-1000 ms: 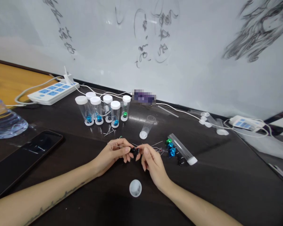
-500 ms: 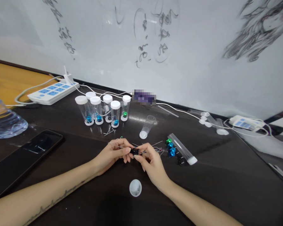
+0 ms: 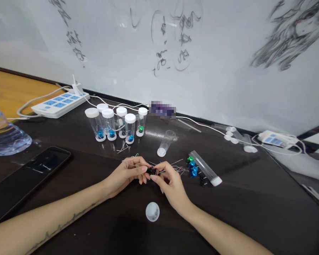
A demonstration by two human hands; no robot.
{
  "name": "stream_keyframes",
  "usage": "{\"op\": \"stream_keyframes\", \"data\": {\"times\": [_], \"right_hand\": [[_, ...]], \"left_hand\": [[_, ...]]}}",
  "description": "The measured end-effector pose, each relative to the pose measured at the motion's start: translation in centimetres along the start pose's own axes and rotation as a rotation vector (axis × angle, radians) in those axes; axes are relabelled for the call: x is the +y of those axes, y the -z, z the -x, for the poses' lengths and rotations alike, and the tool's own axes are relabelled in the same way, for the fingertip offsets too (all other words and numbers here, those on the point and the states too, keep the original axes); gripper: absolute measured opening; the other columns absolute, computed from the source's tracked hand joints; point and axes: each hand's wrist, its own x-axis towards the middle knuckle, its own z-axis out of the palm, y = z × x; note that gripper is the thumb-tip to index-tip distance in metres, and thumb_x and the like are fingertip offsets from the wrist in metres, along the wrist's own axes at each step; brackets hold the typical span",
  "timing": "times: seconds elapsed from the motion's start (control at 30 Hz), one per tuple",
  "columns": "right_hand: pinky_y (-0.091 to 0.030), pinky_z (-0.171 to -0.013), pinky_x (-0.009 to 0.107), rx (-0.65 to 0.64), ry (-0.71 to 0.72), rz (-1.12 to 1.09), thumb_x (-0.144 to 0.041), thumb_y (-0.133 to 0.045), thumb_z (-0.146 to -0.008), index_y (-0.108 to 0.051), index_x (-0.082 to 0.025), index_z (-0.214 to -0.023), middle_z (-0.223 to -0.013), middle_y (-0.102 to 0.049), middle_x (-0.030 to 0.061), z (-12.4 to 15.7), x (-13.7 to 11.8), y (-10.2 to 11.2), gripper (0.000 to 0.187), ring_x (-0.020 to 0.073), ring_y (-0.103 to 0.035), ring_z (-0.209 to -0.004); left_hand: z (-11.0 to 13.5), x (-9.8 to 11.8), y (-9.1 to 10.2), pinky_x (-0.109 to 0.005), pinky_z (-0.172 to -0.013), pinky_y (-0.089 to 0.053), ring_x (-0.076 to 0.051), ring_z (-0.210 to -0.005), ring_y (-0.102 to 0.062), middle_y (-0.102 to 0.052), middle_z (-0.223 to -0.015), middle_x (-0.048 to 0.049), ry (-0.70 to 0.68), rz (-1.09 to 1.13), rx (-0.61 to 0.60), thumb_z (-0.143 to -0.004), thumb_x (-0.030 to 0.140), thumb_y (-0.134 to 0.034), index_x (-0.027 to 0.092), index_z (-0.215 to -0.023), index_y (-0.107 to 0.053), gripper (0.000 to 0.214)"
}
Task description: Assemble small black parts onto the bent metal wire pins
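Note:
My left hand [image 3: 134,173] and my right hand [image 3: 170,180] meet over the dark table, both closed on a small black part [image 3: 152,171] pinched between thumbs and fingers. Its exact kind is too small to make out. A thin pale wire sticks out past my left fingers, its green-tipped end showing above the knuckles. Behind my right hand lie several thin metal wires [image 3: 179,169]. Right of them sit small blue parts [image 3: 193,170], a green one [image 3: 190,159] and black ones [image 3: 203,181]. Nearer to me is a round white cap [image 3: 152,211] with something dark in it.
Several white-capped clear tubes [image 3: 130,128] stand at the back left. One open tube [image 3: 167,142] leans behind my hands; another tube [image 3: 205,168] lies at the right. A phone [image 3: 29,180], water bottle [image 3: 6,134] and power strip [image 3: 61,102] occupy the left side. A whiteboard [image 3: 108,63] rises behind.

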Motion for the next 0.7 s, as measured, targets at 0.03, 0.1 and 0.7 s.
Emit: {"op": "stream_keyframes", "data": {"times": [0.03,0.1,0.7], "right_hand": [[-0.032,-0.043,0.019,0.005,-0.001,-0.012,-0.032,-0.066,-0.084,-0.056,-0.021,-0.091,-0.077,-0.053,-0.0037,-0.02,0.1,-0.02,0.016,0.0072,-0.043,-0.048],[-0.032,-0.042,0.019,0.005,-0.004,-0.031,-0.034,-0.066,-0.084,-0.057,-0.021,-0.094,-0.077,-0.053,-0.0034,-0.02,0.17,-0.03,0.018,0.007,-0.042,-0.048],[-0.031,-0.044,0.02,-0.007,-0.018,0.012,-0.033,-0.063,-0.087,-0.055,-0.021,-0.087,-0.07,-0.053,-0.0046,0.05,0.21,-0.05,0.015,0.0083,-0.042,-0.048]], "left_hand": [[-0.01,0.01,0.0,-0.02,-0.056,-0.046,-0.012,-0.059,-0.061,-0.069,-0.069,-0.0053,-0.001,0.001,0.002,-0.083,0.024,-0.066,0.012,-0.09,-0.066,0.014],[-0.01,0.01,-0.04,-0.02,-0.056,-0.046,-0.012,-0.059,-0.061,-0.069,-0.069,-0.0054,-0.003,-0.001,0.003,-0.083,0.024,-0.066,0.012,-0.09,-0.066,0.013],[0.01,0.06,-0.06,-0.02,-0.056,-0.046,-0.012,-0.058,-0.061,-0.07,-0.069,-0.0053,0.0,-0.014,0.009,-0.083,0.024,-0.067,0.012,-0.089,-0.066,0.014]]}}
